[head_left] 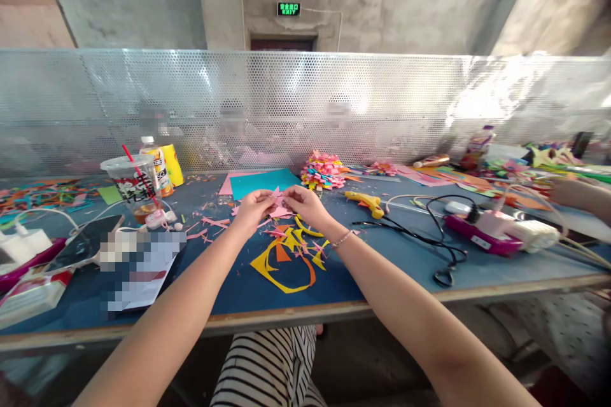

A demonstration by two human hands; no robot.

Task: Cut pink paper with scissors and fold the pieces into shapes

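My left hand [256, 208] and my right hand [305, 205] meet over the middle of the table, both pinching a small pink paper piece [277, 197] with pointed tips. Its full shape is partly hidden by my fingers. Just below them lie yellow and orange paper offcuts [286, 286], some curved, with pink scraps among them. Behind my hands are a teal paper sheet [265, 182] and a pink sheet [226, 183] partly under it. A pile of folded paper pieces [323, 172] in pink, yellow and blue stands beyond my right hand.
Yellow-handled scissors [365, 202] and black cables [420, 232] lie to the right, by a purple power strip [482, 236]. A plastic cup [131, 184], a bottle [157, 168] and a tablet-like device [147, 273] are on the left. Another person's arm [582, 197] reaches in at the far right.
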